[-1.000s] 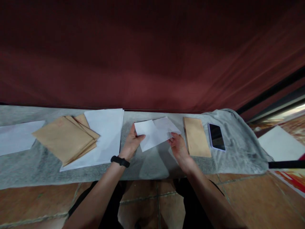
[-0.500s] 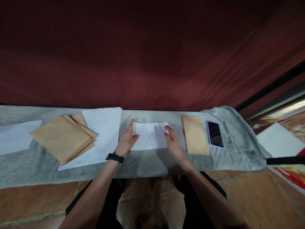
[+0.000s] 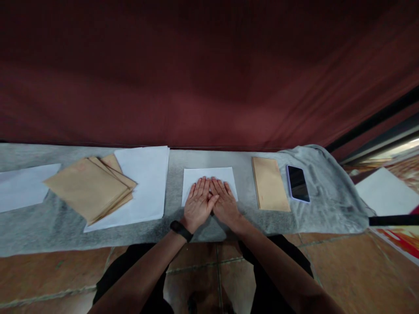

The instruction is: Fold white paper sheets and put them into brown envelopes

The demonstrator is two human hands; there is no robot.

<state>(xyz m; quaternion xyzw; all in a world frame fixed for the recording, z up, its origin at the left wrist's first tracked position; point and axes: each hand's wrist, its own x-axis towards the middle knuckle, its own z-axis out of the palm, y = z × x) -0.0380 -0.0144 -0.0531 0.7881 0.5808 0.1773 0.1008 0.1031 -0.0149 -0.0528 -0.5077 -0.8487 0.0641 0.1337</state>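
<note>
A folded sheet of white paper [image 3: 207, 172] lies flat on the grey cloth in front of me. My left hand [image 3: 198, 203] rests on its left half, palm down with the fingers stretched out. Beside it, my right hand [image 3: 224, 200] lies flat on the right half, its fingers also extended. The two hands touch at the middle, the left thumb overlapping the right hand. Both cover the lower middle of the paper. A black band [image 3: 181, 230] is around my left wrist.
To the left, brown envelopes [image 3: 90, 185] lie fanned on a stack of white sheets [image 3: 147, 183]; farther left is another white paper [image 3: 24, 187]. On the right are a pile of brown envelopes [image 3: 270, 183] and a phone [image 3: 298, 183]. A dark red curtain [image 3: 203, 96] hangs behind the cloth-covered surface [image 3: 176, 174].
Both hands have moved inward from the paper's left and right edges to its middle. They now press flat on it side by side.
</note>
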